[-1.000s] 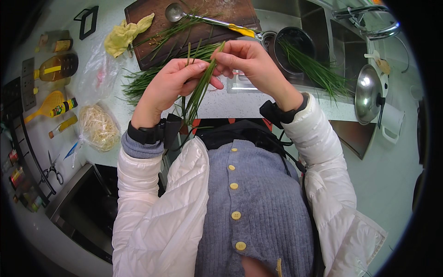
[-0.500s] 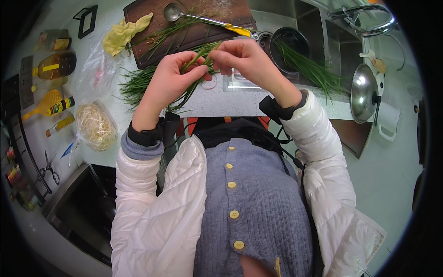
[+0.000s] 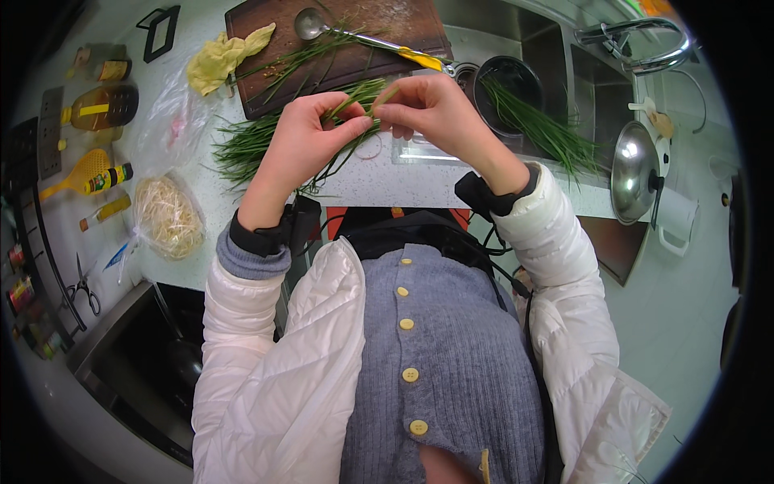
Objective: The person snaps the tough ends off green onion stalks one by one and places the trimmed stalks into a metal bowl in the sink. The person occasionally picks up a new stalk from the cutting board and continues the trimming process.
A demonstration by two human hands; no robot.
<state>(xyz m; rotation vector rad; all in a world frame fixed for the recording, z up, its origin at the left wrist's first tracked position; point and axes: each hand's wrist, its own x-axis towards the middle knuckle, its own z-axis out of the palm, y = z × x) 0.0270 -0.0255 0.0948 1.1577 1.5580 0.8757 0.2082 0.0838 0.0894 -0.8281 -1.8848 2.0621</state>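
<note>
Long green garlic chives [image 3: 244, 152] lie in a loose pile on the counter. Over the pile's right side, my left hand [image 3: 316, 131] is closed on a few chive stalks, whose ends stick out past its fingers. Just right of it, my right hand [image 3: 423, 105] pinches at the stalk ends, fingertips close to the left thumb. What exactly sits between the right fingertips is too small to make out. More chives [image 3: 536, 121] rest across a dark round pot [image 3: 532, 81] at the sink, their tips hanging over the counter edge.
Behind my hands lies a wooden cutting board [image 3: 363, 60] with loose chives, a ladle [image 3: 367, 38] and a yellow cloth [image 3: 226, 58]. Bottles [image 3: 101, 108] and a bag of bean sprouts [image 3: 168, 218] stand left. A metal lid [image 3: 634, 172] is right, near the faucet [image 3: 645, 40].
My hands stay close together over the chives; the right fingertips have shifted slightly at the stalk ends. The whole view has shifted a little.
</note>
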